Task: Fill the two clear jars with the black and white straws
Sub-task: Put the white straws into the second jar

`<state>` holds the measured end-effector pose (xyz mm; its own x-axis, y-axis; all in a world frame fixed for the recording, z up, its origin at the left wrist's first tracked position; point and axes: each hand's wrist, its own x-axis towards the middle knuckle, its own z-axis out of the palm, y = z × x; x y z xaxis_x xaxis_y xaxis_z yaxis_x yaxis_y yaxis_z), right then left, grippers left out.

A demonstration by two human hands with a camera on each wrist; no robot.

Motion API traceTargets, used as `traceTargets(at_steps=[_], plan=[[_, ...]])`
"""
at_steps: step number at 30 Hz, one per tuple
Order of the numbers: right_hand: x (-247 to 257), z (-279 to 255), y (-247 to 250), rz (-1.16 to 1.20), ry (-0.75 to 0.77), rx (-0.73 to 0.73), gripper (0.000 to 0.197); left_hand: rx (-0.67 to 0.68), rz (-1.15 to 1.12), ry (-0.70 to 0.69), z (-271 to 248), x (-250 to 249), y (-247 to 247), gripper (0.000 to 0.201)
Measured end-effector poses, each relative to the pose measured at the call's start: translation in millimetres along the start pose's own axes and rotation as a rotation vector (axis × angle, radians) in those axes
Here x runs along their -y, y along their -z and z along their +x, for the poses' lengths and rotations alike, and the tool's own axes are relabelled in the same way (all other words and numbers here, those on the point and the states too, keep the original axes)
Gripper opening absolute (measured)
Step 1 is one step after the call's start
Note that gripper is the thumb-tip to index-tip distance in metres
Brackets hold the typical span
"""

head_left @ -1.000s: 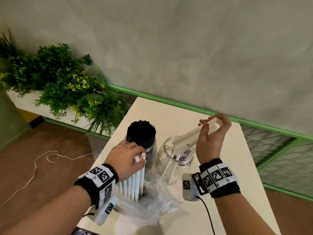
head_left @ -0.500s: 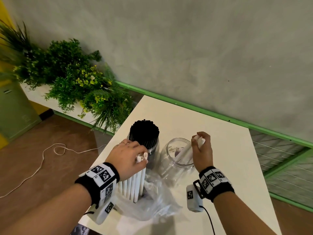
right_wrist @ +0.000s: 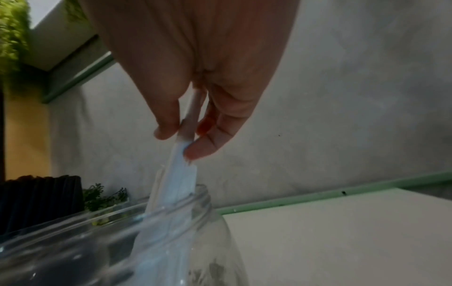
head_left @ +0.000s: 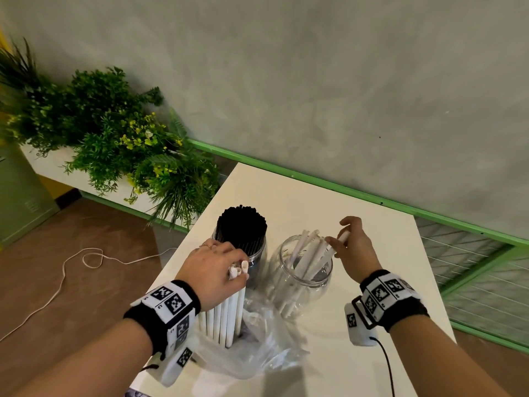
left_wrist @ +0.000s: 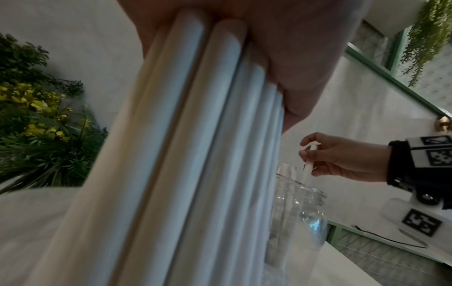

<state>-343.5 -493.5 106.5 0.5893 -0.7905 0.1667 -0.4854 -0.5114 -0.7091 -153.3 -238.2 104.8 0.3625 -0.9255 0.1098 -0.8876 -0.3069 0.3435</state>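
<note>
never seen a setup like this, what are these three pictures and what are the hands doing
No machine here: a person wears one camera on the head and one on each wrist. The head view looks down at a white table. The left hand grips an upright bundle of white straws; its wrist camera sees them close up. The right hand pinches white straws at the mouth of a clear jar; its wrist camera shows this. A second jar holds black straws. Crumpled clear plastic lies in front.

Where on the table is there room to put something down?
Bare tabletop lies behind both jars toward the wall, and right of the right hand to the table's edge. The near left is crowded: black-straw jar, white-straw jar, held straws, plastic bag.
</note>
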Motion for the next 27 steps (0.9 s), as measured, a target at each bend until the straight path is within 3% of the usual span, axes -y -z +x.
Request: traceTargets(at_steps=[3,7,10,15,19,22,27], plan=[[7.9,-0.7,0.8,-0.136,0.082,0.086,0.02,0.003,-0.006,-0.001,0.2,-0.2,1.0,0.037],[15.4,-2.8,-2.5,-0.253,0.158,0.02,0.043,-0.001,-0.013,-0.005,0.0,-0.8,0.9,0.037],[16.0,0.5,-10.1,-0.236,0.136,0.014,0.045,0.004,-0.016,-0.007,0.0,0.3,0.0,0.037],[21.8,11.3,-16.4,-0.24,0.086,-0.007,0.023,0.003,-0.034,-0.011,0.7,1.1,0.2,0.035],[26.3,19.3,-24.2,-0.426,0.047,0.122,0.038,0.024,-0.021,-0.007,1.8,2.9,-1.0,0.036],[28.7,26.9,-30.8,-0.476,-0.007,0.196,0.024,0.031,-0.021,-0.006,2.6,3.4,-0.4,0.036],[34.8,36.2,-25.2,-0.351,0.027,0.069,0.019,0.022,-0.033,-0.007,1.7,3.7,-0.4,0.033]])
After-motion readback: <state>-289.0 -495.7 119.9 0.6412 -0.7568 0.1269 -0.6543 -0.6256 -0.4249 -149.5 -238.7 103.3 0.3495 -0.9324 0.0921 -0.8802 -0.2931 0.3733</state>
